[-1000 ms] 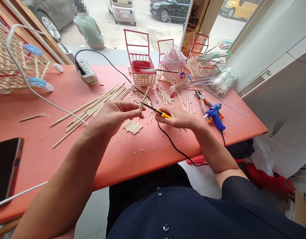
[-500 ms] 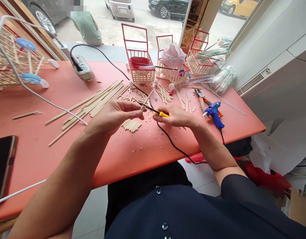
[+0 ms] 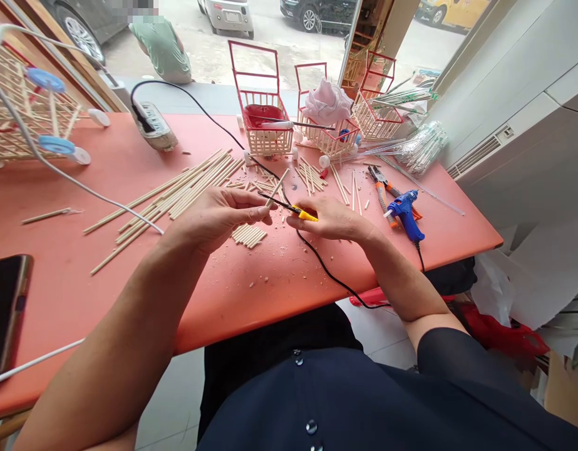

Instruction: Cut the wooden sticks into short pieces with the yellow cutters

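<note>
My left hand (image 3: 227,213) pinches a short wooden stick (image 3: 280,184) between thumb and fingers, its upper end pointing away from me. My right hand (image 3: 333,218) is closed round the yellow handle of a slim dark-bladed tool (image 3: 289,205); I cannot make out its exact kind. The blade lies across the stick just by my left fingertips. Below the hands is a row of short cut sticks (image 3: 249,236), partly behind my left hand. Long wooden sticks (image 3: 199,188) lie fanned out beyond my left wrist. Wood crumbs are scattered on the pink tabletop (image 3: 223,307).
Small stick-built carts (image 3: 268,138) stand along the far edge; another cart (image 3: 30,113) is at left. Pliers (image 3: 381,194) and a blue glue gun (image 3: 407,216) lie at right. A black cable (image 3: 326,269) runs under the hands. A phone (image 3: 7,313) lies at left. Someone sits outside.
Both hands keep nearly the same place. The yellow-handled tool has shifted very slightly left against the stick, and the view has moved a little.
</note>
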Available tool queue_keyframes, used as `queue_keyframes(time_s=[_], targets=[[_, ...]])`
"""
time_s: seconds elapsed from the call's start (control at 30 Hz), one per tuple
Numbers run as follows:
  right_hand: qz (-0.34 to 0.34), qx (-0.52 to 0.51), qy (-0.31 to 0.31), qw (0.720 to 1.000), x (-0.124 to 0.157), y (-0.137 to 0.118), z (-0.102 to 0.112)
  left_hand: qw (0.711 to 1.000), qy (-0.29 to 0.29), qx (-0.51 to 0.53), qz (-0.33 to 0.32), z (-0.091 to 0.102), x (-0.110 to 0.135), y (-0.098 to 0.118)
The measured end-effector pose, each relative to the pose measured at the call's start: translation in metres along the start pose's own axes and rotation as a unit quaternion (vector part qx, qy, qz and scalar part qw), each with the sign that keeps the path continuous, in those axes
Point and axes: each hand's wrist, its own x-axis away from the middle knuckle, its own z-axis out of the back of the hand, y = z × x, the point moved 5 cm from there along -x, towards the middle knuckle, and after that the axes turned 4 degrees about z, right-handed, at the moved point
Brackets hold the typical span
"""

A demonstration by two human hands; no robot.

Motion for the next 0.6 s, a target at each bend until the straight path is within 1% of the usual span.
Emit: queue_keyframes(time_s=[0.1,0.33,0.6], targets=[[-0.002,0.003,0.003,1.0,0.0002,0.0006,0.0002,1.0,-0.004,-0.003,0.004,0.0006,-0.0007,-0.001],[-0.008,0.016,-0.015,1.0,-0.0006,0.0016,-0.0006,1.0,-0.002,-0.003,0.005,-0.0011,0.0,0.0],[-0.006,0.01,0.003,1.0,0.0,-0.0002,-0.003,0.999,0.013,-0.023,0.02,-0.0011,0.0028,0.0044]])
